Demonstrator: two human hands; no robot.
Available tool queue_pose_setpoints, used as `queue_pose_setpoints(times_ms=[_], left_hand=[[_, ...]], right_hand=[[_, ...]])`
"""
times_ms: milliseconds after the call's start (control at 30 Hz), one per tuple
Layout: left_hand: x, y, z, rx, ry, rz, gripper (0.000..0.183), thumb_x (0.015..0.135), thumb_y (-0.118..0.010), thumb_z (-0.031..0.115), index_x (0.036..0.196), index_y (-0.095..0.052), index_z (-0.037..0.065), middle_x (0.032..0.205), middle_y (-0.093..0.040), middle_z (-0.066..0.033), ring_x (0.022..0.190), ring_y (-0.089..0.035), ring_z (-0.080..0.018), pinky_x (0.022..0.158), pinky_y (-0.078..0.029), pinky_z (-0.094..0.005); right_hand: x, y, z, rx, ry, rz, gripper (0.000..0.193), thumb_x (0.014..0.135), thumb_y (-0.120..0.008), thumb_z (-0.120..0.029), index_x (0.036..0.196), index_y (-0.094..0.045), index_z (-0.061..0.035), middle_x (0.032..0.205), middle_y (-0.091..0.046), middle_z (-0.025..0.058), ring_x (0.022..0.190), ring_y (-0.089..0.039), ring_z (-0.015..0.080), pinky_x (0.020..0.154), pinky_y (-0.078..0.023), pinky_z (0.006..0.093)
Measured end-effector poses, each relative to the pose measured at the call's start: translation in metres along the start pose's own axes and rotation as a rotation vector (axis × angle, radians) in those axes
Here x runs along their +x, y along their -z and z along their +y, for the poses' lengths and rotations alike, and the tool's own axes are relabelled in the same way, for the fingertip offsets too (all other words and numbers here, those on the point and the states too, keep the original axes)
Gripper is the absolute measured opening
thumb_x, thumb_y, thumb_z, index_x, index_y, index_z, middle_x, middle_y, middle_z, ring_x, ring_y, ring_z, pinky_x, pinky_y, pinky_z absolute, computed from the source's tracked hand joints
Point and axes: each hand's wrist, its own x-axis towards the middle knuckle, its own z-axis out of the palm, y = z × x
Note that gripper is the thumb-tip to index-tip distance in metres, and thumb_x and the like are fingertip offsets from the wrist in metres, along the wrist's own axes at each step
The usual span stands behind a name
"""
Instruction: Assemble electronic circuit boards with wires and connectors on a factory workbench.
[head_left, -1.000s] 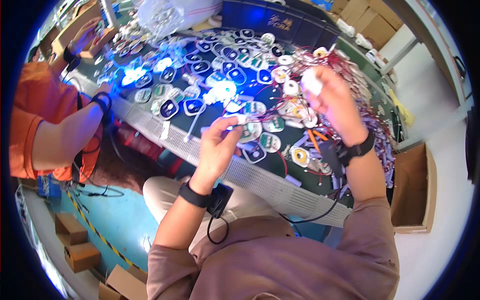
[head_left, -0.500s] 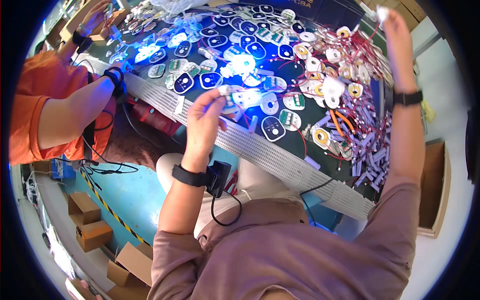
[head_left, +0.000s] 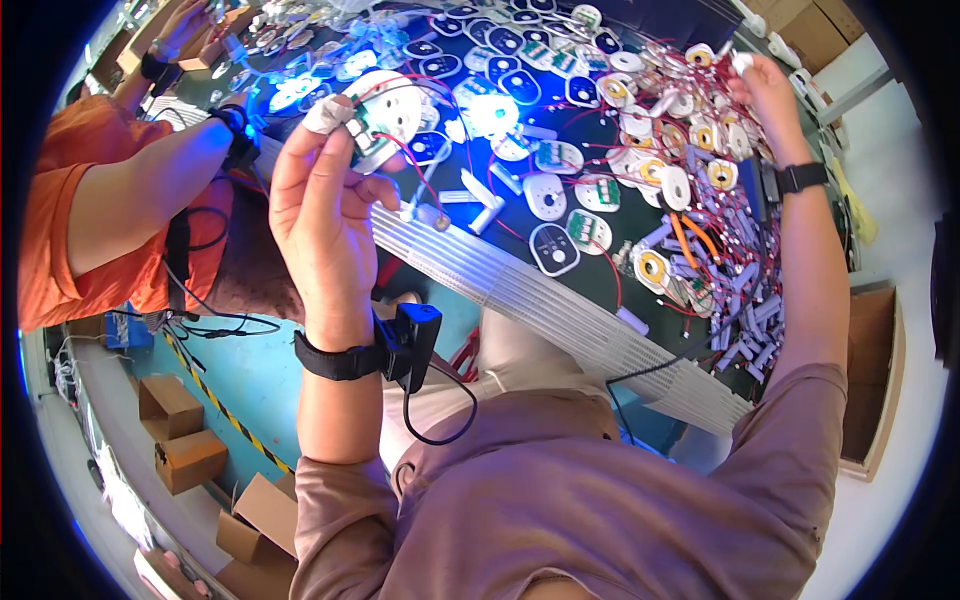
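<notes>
Raised over the table's near edge, my left hand (head_left: 325, 205) pinches a white rounded lamp part (head_left: 392, 105) by its green circuit board (head_left: 360, 130). Red wires (head_left: 410, 155) trail from the part, and a white cover wraps a fingertip. A grey-lilac cylinder (head_left: 486, 215) and a small round disc (head_left: 441, 220) are just right of this hand. My right hand (head_left: 770, 95) is at the far right, beside a heap of white parts with red wires (head_left: 715, 120). Its fingers are curled together, one with a white tip cover; what they hold is too small to make out.
White and dark panels (head_left: 510, 85) cover the table, with a glowing blue-white lamp (head_left: 490, 115) among them. Lilac cylinders (head_left: 745, 290) pile up at right. Along the near side runs a perforated metal strip (head_left: 520, 290). A co-worker's orange sleeve (head_left: 65, 220) is at left.
My left hand has moved left and up, bringing the lamp part closer; the glow beside it is gone. My right hand has come down slightly toward the heap.
</notes>
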Motion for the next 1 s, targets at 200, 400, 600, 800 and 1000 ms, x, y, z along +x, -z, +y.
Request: queue_pose_setpoints(times_ms=[200, 400, 600, 800, 1000], left_hand=[[0.010, 0.010, 0.011, 0.152, -0.009, 0.062, 0.025, 0.090, -0.051, 0.005, 0.114, -0.056, 0.003, 0.102, -0.062, -0.0067, 0.072, -0.060, -0.0122, 0.050, -0.045, -0.0244], [0.038, 0.012, 0.046, 0.325, -0.079, 0.066, 0.035, 0.088, -0.059, 0.011, 0.121, -0.050, 0.001, 0.090, -0.063, -0.0058, 0.070, -0.061, -0.0105, 0.049, -0.044, -0.0194], [0.074, 0.041, 0.061, 0.576, 0.040, 0.051, 0.031, 0.086, -0.061, 0.015, 0.112, -0.056, -0.002, 0.088, -0.065, -0.0043, 0.066, -0.058, -0.0067, 0.047, -0.042, -0.0176], [0.141, 0.050, 0.095, 0.873, -0.072, 0.007, 0.028, 0.086, -0.062, 0.019, 0.107, -0.061, 0.001, 0.083, -0.064, -0.0002, 0.062, -0.051, -0.0017, 0.049, -0.037, -0.0158], [0.213, 0.060, 0.096, 1.002, -0.275, 0.022, 0.028, 0.083, -0.063, 0.012, 0.105, -0.061, -0.004, 0.080, -0.065, -0.0014, 0.058, -0.053, -0.0035, 0.047, -0.038, -0.0171]], right_hand=[[-0.010, -0.006, 0.026, 0.007, -0.052, -0.094, 0.021, 0.089, -0.049, -0.010, 0.107, -0.054, -0.0030, 0.085, -0.060, 0.0009, 0.069, -0.057, 0.0052, 0.060, -0.047, 0.0179], [-0.035, -0.016, 0.065, 0.022, -0.031, -0.183, 0.018, 0.087, -0.049, -0.005, 0.103, -0.054, -0.0032, 0.083, -0.059, 0.0000, 0.063, -0.053, 0.0052, 0.054, -0.042, 0.0187], [-0.071, -0.049, 0.050, -0.169, 0.132, -0.017, 0.038, 0.080, -0.051, 0.000, 0.118, -0.049, -0.0045, 0.100, -0.058, 0.0046, 0.084, -0.057, 0.0130, 0.067, -0.046, 0.0249], [-0.158, -0.081, -0.020, 0.156, 0.141, -0.196, 0.032, 0.084, -0.049, 0.004, 0.115, -0.051, -0.0002, 0.111, -0.056, 0.0086, 0.097, -0.055, 0.0149, 0.086, -0.043, 0.0271], [-0.248, -0.125, -0.059, 0.270, -0.042, -0.763, 0.012, 0.076, -0.064, -0.004, 0.088, -0.064, -0.0041, 0.086, -0.063, 0.0076, 0.081, -0.061, 0.0178, 0.073, -0.048, 0.0290]])
